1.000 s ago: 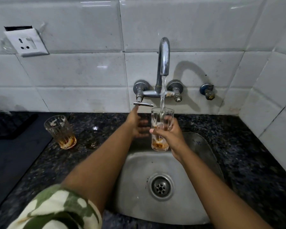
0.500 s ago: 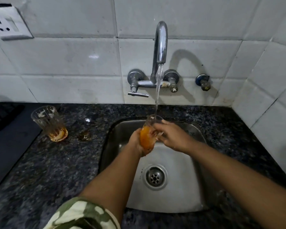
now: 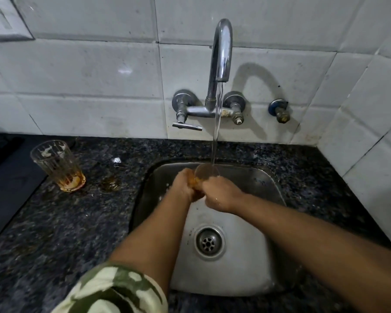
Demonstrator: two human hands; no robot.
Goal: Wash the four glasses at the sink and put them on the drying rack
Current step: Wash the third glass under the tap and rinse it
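Observation:
A clear glass [image 3: 204, 175] holding orange-tinted water is held low in the steel sink [image 3: 253, 222], under the stream from the tap [image 3: 221, 53]. My left hand [image 3: 184, 184] grips its left side and my right hand [image 3: 219, 193] grips its right side; most of the glass is hidden between them. A second ribbed glass [image 3: 57, 166] with brown dregs stands upright on the dark granite counter [image 3: 66, 222], left of the sink. No drying rack is in view.
A small brown puddle [image 3: 111, 185] lies on the counter between the standing glass and the sink. The tap's lever handle [image 3: 186, 126] sticks out from the tiled wall. A wall socket [image 3: 2, 23] sits top left; a dark mat [image 3: 7, 177] lies at far left.
My left hand left the tap lever and joined the right hand on the glass. The glass came down from just under the spout into the sink basin, its water now orange.

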